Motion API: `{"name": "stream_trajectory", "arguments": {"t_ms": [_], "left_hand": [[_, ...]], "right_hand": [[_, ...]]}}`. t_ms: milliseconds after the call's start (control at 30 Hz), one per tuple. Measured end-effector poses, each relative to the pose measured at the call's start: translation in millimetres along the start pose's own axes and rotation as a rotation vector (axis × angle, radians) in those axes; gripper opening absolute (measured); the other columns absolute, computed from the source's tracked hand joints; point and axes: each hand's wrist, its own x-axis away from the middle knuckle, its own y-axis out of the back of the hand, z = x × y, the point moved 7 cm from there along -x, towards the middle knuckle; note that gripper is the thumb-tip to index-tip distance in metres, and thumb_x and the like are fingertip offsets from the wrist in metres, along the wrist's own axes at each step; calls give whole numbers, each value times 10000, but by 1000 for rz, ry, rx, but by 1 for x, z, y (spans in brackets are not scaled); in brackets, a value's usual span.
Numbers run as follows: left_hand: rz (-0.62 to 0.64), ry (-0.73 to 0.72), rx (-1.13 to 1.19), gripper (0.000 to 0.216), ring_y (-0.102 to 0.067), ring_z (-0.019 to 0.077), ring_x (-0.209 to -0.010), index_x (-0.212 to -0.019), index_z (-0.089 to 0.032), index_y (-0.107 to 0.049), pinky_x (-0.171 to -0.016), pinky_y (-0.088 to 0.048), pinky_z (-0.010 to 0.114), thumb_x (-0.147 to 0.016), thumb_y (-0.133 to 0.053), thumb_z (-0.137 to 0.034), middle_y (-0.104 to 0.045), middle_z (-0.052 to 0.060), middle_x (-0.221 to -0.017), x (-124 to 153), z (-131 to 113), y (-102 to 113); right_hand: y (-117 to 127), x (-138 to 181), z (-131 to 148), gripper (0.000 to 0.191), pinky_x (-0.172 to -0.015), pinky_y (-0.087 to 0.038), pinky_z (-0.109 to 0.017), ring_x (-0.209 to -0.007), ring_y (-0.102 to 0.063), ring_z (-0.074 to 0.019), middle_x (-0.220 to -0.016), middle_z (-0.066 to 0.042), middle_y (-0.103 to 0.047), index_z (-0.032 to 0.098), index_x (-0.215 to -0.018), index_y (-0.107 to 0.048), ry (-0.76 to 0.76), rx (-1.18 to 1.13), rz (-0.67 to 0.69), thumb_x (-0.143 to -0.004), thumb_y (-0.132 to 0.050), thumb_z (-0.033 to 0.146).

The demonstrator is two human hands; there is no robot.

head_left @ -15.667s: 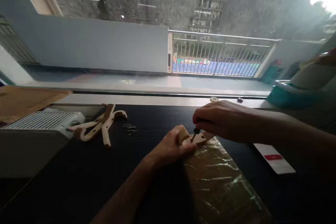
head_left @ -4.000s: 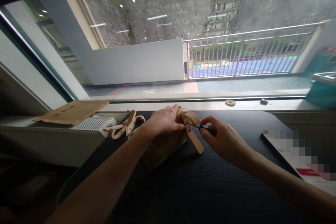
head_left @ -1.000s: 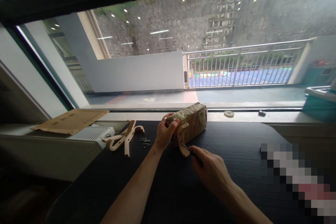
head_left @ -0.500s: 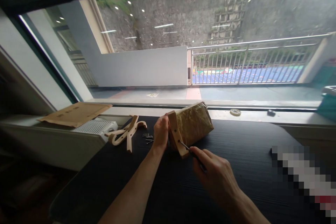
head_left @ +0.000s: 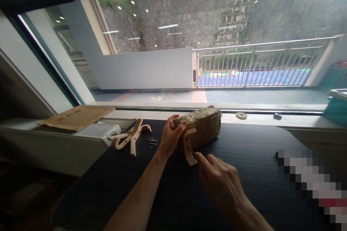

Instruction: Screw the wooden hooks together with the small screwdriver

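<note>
The fingers of your right hand are curled round a screwdriver, thumb and forefinger pinched near the shaft; most of the handle is hidden inside your grip. The short bit of shaft that shows points forward and to your left, its end at a dark hole midway along the wooden bracket. Whether the tip is seated in a screw head there is too small to tell.

The bracket lies just ahead and left of those fingertips. Its long axis runs mainly away from you, bowed, with its lower end towards you and its upper end bent right, so the shaft meets it at a slant instead of running along it. Your right hand is the nearer to the lower end; your left thumb is near the upper one.

Your left hand is wrapped round the left end of the film-wrapped block, thumb over the near top edge. The block stretches away to the right, and the bracket stands against its near left part; how firmly they touch is unclear.

Further out, loose screws lie on the dark table left of your left hand, with more wooden parts beyond them.
</note>
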Motion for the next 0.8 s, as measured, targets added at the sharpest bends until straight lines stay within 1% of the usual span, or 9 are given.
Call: {"name": "stream_trajectory", "arguments": {"t_ms": [67, 167, 233, 333, 400, 500, 600, 733, 800], "left_hand": [[-26, 13, -6, 538, -588, 130, -745, -1080, -164, -572, -674, -456, 220, -616, -755, -365, -644, 11, -859, 1, -1, 1], [-37, 57, 65, 452, -598, 138, -743, -1023, -152, -622, -676, -460, 230, -661, -710, -409, -663, 19, -851, -1, 5, 4], [-3, 105, 130, 409, -602, 146, -716, -961, -137, -655, -656, -461, 240, -690, -672, -444, -674, 25, -826, -5, 14, 6], [59, 151, 219, 384, -601, 153, -692, -899, -120, -674, -658, -466, 249, -705, -649, -450, -676, 23, -777, -11, 24, 7], [116, 172, 288, 382, -604, 158, -687, -912, -118, -672, -658, -471, 253, -719, -625, -445, -674, 23, -759, -15, 27, 5], [207, 199, 343, 391, -613, 166, -701, -940, -122, -666, -664, -480, 258, -738, -599, -450, -678, 35, -786, -17, 28, 1], [227, 202, 348, 414, -617, 170, -736, -982, -127, -655, -694, -487, 263, -762, -588, -471, -680, 46, -839, -17, 27, 0], [178, 188, 382, 376, -606, 149, -756, -990, -133, -652, -707, -481, 240, -755, -623, -425, -667, 32, -860, -15, 26, 1], [168, 193, 406, 354, -599, 138, -748, -977, -135, -655, -703, -479, 230, -755, -624, -408, -661, 22, -844, -14, 27, -1]], "right_hand": [[-2, 1, -4, 312, -530, -307, -263, -576, -571, -128, -668, -15, -593, 175, -1110, -636, -22, 27, 2, -874, -438, 124], [-9, 2, -13, 302, -538, -308, -265, -600, -580, -128, -698, -9, -596, 176, -1131, -614, -36, 37, 12, -889, -439, 129], [-14, 3, -18, 294, -541, -309, -267, -610, -579, -126, -710, 0, -594, 182, -1144, -599, -17, 46, 14, -896, -450, 131], [-19, 1, -21, 280, -530, -302, -271, -588, -562, -121, -707, 11, -586, 193, -1149, -589, 45, 68, 0, -902, -467, 140], [-21, -4, -21, 276, -515, -293, -275, -574, -555, -122, -707, 18, -584, 206, -1142, -590, 102, 78, 29, -894, -489, 142], [-23, -12, -17, 302, -498, -285, -284, -560, -552, -135, -701, 25, -584, 225, -1120, -605, 197, 117, 99, -851, -534, 106], [-24, -15, -13, 367, -484, -289, -293, -535, -548, -151, -678, 19, -581, 214, -1138, -613, 241, 143, 99, -807, -553, 67], [-32, -10, -11, 408, -482, -328, -287, -526, -563, -157, -659, -8, -600, 174, -1175, -617, 196, 54, 78, -814, -482, 39], [-37, -8, -14, 376, -529, -391, -273, -577, -603, -162, -708, -30, -649, 176, -1180, -620, 83, -111, 98, -857, -445, 93]]}}
